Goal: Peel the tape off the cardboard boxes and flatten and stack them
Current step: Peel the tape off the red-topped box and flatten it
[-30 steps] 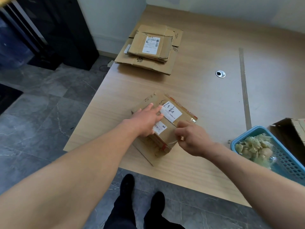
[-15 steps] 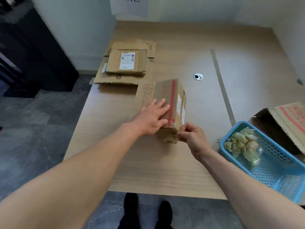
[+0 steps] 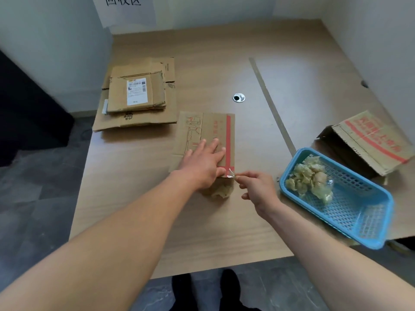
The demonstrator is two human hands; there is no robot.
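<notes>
A flattened cardboard box with red print and a red stripe lies in the middle of the table. My left hand presses flat on its near end, fingers straight. My right hand pinches a strip of clear tape at the box's near right corner. A crumpled wad of tape lies on the table just below that corner. A stack of flattened boxes sits at the back left, the top one bearing a white label.
A blue plastic basket with balled-up tape stands at the right near the table's front edge. Behind it lies an open cardboard box with red print. A round cable hole is in the table's middle. Walls close the back and right.
The box was turned from label side up, stood on edge, and now lies flat with its red-printed side up. My right hand has stayed at its near corner, pinching tape.
</notes>
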